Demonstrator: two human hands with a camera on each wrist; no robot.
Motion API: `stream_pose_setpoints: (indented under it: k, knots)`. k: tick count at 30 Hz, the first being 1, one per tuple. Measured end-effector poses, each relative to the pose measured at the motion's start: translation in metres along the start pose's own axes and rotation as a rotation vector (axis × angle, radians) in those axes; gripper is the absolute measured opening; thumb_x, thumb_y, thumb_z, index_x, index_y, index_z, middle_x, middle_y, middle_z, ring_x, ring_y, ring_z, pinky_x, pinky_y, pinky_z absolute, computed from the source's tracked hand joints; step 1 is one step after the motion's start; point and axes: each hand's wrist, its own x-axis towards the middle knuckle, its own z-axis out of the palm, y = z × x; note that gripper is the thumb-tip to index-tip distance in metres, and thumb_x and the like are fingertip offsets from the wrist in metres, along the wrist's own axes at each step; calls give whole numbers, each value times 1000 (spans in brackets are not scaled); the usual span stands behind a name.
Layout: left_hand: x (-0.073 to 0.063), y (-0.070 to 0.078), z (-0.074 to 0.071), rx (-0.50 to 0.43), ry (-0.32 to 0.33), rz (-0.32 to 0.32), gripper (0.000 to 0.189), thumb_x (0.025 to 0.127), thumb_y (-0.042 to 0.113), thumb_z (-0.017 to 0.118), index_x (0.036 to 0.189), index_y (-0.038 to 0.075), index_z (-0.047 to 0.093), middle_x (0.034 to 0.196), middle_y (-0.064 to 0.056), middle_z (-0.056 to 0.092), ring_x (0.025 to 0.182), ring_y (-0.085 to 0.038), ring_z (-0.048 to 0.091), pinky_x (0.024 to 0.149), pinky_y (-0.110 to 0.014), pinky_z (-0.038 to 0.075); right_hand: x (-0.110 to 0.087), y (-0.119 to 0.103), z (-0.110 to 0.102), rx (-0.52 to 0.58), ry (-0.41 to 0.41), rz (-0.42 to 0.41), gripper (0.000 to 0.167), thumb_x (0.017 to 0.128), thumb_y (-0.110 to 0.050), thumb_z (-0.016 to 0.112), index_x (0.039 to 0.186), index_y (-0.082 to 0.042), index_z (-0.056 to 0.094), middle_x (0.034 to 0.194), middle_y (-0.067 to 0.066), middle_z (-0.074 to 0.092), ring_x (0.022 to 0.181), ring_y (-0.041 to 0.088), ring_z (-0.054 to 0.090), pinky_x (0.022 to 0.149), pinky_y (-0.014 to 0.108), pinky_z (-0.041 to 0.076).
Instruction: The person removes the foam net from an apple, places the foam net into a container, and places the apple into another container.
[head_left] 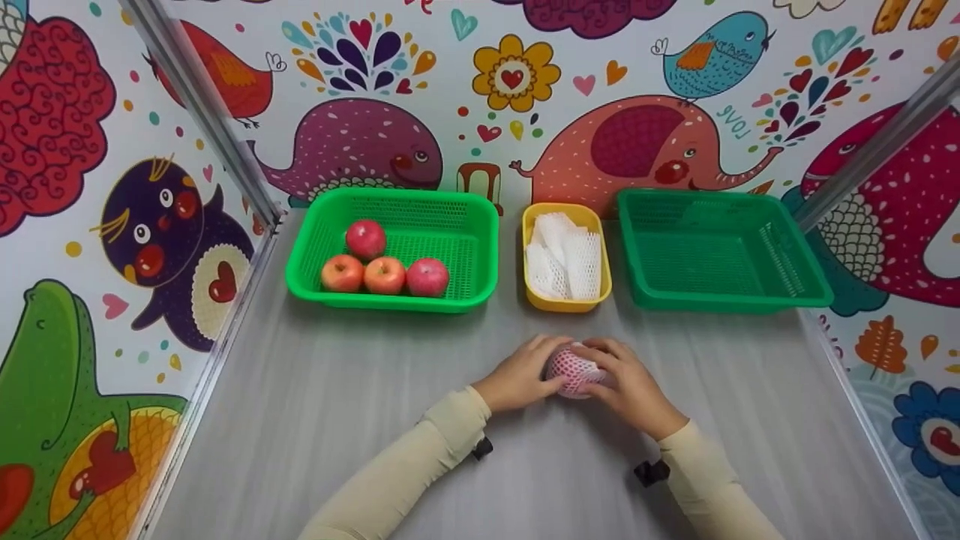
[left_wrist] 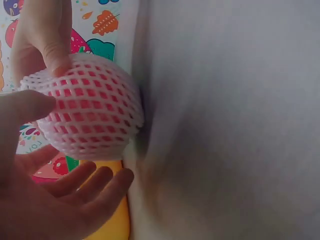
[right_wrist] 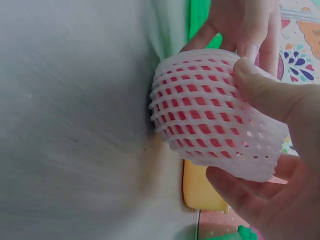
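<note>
On the table in front of the yellow basket, an apple (head_left: 574, 373) sits in a white foam net, its red skin showing through the mesh. My left hand (head_left: 523, 377) holds its left side, thumb against the net and fingers curved around the far side. From the right, my right hand (head_left: 631, 388) grips it between thumb and fingers. The right wrist view shows the loose end of the foam net (right_wrist: 267, 155) inside the right hand's grasp. In the left wrist view, the left thumb (left_wrist: 37, 105) touches the mesh while the other fingers curve below.
A bright green basket (head_left: 480, 281) at the back left holds several bare apples (head_left: 385, 275). Folded white foam nets (head_left: 581, 259) fill the yellow basket (head_left: 568, 305) at the back middle. A darker green basket (head_left: 720, 300) stands back right. Patterned walls and metal posts border the table.
</note>
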Motion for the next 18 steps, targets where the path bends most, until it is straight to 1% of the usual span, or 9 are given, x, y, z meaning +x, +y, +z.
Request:
stream_pose_setpoints:
  k: [4, 8, 10, 14, 18]
  knots:
    - [-2, 0, 2, -14, 7, 11, 58, 106, 25, 74, 158, 10, 52, 150, -11, 55, 139, -20, 54, 117, -35, 43, -1, 1, 1, 30, 49, -15, 54, 83, -3, 93, 134, -9, 77, 133, 13, 67, 125, 33, 62, 99, 54, 56]
    - [-3, 0, 2, -23, 9, 6, 57, 107, 26, 73, 157, 10, 52, 150, -10, 54, 139, -19, 54, 117, -34, 43, 1, 2, 3, 48, 91, -42, 44, 81, 2, 93, 122, -8, 81, 127, 11, 70, 121, 30, 65, 99, 49, 55]
    - [-3, 0, 2, -24, 8, 4, 56, 107, 27, 73, 157, 10, 53, 150, -10, 55, 139, -19, 53, 117, -34, 43, 1, 2, 3, 56, 104, -42, 39, 81, 5, 93, 117, -7, 82, 124, 10, 70, 119, 29, 66, 99, 46, 56]
    - [-4, 0, 1, -23, 21, 15, 56, 106, 27, 74, 155, 10, 55, 148, -10, 56, 137, -19, 55, 116, -33, 43, 2, 1, 3, 89, 123, -4, 28, 83, 6, 91, 106, -8, 82, 118, 7, 71, 114, 26, 68, 98, 37, 56]
    - [-4, -1, 2, -18, 28, 29, 57, 105, 28, 76, 156, 10, 55, 147, -9, 56, 135, -19, 55, 115, -33, 44, 3, 0, 3, 112, 151, 40, 23, 86, 6, 89, 101, -7, 79, 112, 4, 72, 110, 23, 69, 95, 31, 56]
